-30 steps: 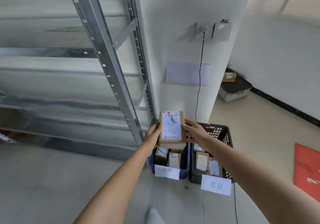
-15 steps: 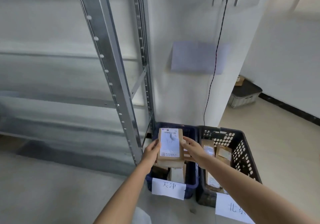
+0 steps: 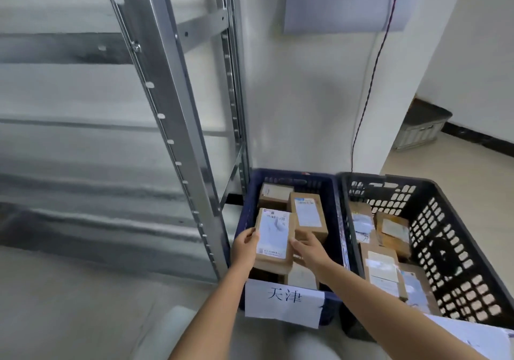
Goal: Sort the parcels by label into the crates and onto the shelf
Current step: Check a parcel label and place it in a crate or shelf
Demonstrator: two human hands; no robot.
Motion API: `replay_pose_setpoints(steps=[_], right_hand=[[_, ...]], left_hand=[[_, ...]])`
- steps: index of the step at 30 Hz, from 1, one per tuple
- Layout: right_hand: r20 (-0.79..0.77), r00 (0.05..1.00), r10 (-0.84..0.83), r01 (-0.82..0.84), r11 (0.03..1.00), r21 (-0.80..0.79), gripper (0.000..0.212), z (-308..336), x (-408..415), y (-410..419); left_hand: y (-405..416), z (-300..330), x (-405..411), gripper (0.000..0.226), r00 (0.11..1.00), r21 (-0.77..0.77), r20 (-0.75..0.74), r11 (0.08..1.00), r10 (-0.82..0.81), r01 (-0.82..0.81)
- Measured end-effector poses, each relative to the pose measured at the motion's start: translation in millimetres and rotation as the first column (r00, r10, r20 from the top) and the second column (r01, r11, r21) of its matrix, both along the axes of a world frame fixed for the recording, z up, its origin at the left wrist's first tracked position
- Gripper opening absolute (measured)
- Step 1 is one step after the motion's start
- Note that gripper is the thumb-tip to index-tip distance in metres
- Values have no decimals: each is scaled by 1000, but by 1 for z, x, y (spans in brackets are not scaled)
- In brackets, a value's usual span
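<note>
Both hands, left hand (image 3: 244,247) and right hand (image 3: 307,248), pinch a labelled cardboard parcel (image 3: 274,238) by its sides over the blue crate (image 3: 332,220).

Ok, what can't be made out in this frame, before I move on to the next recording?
- Held parcel: label print too small, head view.
- Black crate: its paper sign is cut off by the bottom-right edge.
- Blue crate: front parcels hidden under the held parcel and both hands.
- Shelf: motion-blurred.
</note>
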State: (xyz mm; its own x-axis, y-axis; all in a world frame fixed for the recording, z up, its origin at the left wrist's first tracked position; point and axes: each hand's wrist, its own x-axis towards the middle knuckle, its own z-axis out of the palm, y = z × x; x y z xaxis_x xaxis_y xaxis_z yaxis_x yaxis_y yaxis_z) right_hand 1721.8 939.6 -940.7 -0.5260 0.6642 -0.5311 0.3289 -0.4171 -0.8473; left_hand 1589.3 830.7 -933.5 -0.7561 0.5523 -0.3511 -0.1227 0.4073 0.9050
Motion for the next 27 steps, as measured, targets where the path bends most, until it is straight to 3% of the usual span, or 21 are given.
replay_pose_setpoints(steps=[6,15,27], right_hand=[[45,999,29,-28,999,-27,48,-23,-37,22],[191,981,8,-48,978,203,45,-40,-108,117],[387,913,129,-186,976,112,51,-82,-165,178]], left_hand=[[30,-17,-32,38,998,-103,-21,993,-62,60],[125,-40,-92,38,987,-151,-103,983,-122,105],[199,-84,-139,37,994,-295,-79,954,-82,55]])
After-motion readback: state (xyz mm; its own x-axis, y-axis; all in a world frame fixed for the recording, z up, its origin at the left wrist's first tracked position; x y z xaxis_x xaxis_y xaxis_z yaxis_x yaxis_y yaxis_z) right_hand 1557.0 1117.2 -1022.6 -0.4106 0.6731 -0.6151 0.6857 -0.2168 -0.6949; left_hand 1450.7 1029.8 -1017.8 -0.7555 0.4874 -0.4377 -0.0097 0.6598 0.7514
